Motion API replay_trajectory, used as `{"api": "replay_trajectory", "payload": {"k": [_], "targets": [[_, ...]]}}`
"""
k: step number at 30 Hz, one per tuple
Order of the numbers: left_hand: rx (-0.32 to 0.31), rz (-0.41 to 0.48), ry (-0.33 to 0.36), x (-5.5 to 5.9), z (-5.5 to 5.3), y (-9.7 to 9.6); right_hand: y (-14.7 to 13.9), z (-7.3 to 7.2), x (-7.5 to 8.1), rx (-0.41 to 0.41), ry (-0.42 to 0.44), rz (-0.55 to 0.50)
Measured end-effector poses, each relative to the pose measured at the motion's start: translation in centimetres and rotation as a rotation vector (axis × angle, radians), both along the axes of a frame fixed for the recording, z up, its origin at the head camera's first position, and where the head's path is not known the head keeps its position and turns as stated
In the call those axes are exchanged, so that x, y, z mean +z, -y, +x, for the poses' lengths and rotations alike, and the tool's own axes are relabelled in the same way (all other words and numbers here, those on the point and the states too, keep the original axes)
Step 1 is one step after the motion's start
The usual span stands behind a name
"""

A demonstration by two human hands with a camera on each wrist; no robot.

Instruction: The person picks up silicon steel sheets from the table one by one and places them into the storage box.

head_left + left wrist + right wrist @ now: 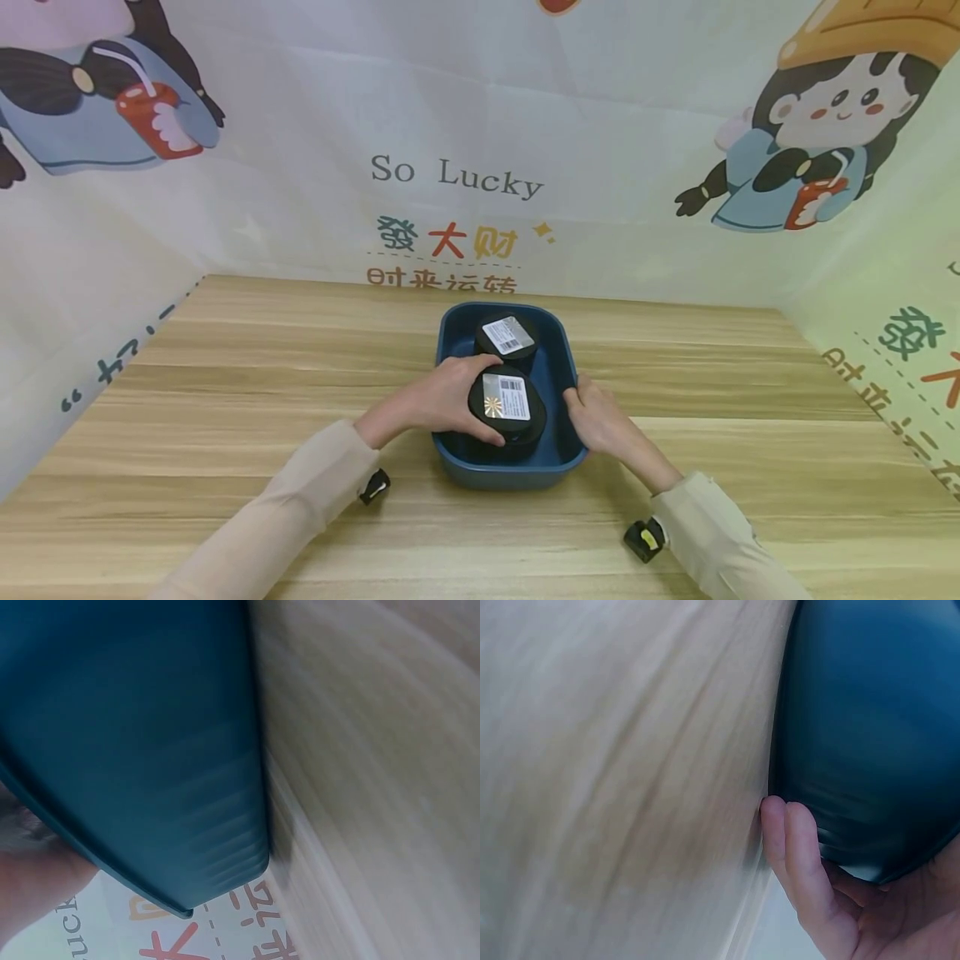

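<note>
A deep blue plastic bin (pixel 506 477) with rounded corners stands on the table. My left hand (pixel 450 398) reaches over its left rim and grips a black round container (pixel 498 431) with a white and silver label on top, thumb and fingers spread around its edge. Another black round container (pixel 513 357), labelled likewise, sits behind it at the bin's far end. My right hand (pixel 597 417) holds the bin by its right wall. In the right wrist view, two fingers (pixel 802 851) lie along the bin's outer wall (pixel 877 735). The left wrist view shows mostly the bin's outer side (pixel 150 765).
The wood-grain table (pixel 285 350) extends on both sides of the bin. A printed white cloth (pixel 480 108) hangs behind it and along both sides. Small black devices are strapped near each wrist, a left one (pixel 374 487) and a right one (pixel 644 540).
</note>
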State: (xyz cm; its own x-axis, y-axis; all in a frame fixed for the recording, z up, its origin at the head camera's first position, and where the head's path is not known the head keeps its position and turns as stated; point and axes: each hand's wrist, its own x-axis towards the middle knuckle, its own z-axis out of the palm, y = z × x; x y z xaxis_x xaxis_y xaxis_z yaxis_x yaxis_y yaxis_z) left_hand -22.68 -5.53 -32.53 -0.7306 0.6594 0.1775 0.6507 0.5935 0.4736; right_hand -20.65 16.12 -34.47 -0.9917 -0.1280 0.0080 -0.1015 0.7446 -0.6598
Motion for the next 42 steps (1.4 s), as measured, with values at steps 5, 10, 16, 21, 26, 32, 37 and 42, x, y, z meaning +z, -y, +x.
{"api": "replay_trajectory", "payload": {"k": [5, 10, 16, 21, 26, 32, 37, 42], "targets": [[0.000, -0.035, 0.047, 0.11, -0.07, -0.13, 0.00, 0.00, -0.02, 0.002, -0.002, 0.010], [-0.001, -0.053, 0.063, 0.22, -0.07, -0.21, 0.01, 0.05, 0.03, 0.006, 0.002, 0.006], [0.002, -0.082, 0.085, 0.38, -0.11, -0.29, -0.04, 0.03, -0.02, 0.014, -0.017, 0.021], [0.005, -0.117, 0.116, 0.49, -0.22, -0.43, -0.02, -0.03, -0.08, 0.014, -0.041, 0.035], [-0.002, -0.114, 0.109, 0.51, -0.17, -0.57, 0.04, -0.08, -0.10, 0.014, -0.050, 0.040], [-0.022, -0.097, 0.085, 0.17, -0.34, -0.72, 0.00, -0.03, -0.09, 0.018, -0.050, 0.035], [-0.045, -0.090, 0.063, -0.17, -0.52, -0.82, 0.00, 0.00, -0.05, 0.018, -0.030, 0.025], [-0.069, -0.091, 0.039, -0.42, -0.58, -0.83, 0.04, -0.02, -0.04, 0.015, -0.032, 0.038]]}}
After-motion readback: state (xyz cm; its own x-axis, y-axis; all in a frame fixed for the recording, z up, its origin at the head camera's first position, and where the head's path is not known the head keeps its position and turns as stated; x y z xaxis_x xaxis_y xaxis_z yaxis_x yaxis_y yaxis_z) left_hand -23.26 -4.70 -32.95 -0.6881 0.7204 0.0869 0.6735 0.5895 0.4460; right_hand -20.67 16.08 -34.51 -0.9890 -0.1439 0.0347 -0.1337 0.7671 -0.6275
